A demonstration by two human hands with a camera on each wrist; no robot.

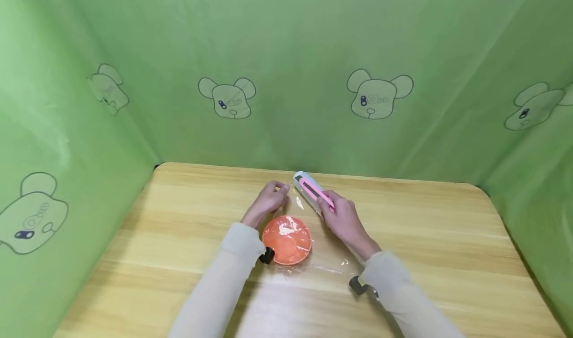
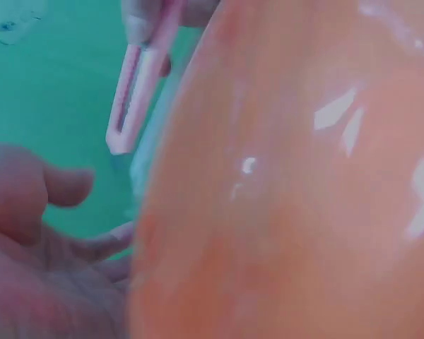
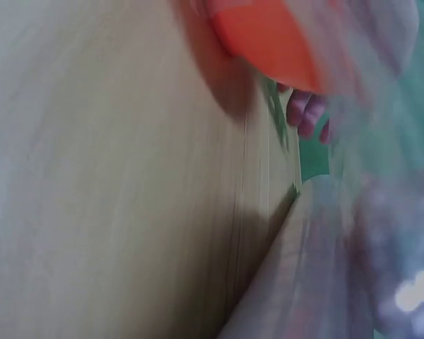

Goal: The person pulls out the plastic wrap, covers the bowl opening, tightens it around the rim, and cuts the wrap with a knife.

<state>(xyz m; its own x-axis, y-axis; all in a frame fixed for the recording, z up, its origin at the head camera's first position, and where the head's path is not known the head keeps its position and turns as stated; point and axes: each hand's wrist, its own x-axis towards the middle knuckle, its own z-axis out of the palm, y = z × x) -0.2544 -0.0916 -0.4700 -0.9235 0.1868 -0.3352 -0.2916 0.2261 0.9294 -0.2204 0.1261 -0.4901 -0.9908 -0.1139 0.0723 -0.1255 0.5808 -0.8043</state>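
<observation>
Head view: the right hand [image 1: 343, 218] grips a pink cutter [image 1: 319, 192] lengthwise over the roll [image 1: 306, 193], which slants toward that hand from the tabletop's [image 1: 188, 208] far edge; the left hand [image 1: 269, 197], whose hold I cannot tell, is nearer the orange bowl [image 1: 286, 246] under clear film [image 1: 299, 203].

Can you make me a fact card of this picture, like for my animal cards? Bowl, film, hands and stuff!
Bowl: orange, on the table
Film: clear, shiny, over the bowl
Right hand: holds the cutter
Cutter color: pink
Roll: beside the cutter
Left hand: beyond the bowl; grip unclear
Wall: green, with bear faces
</observation>
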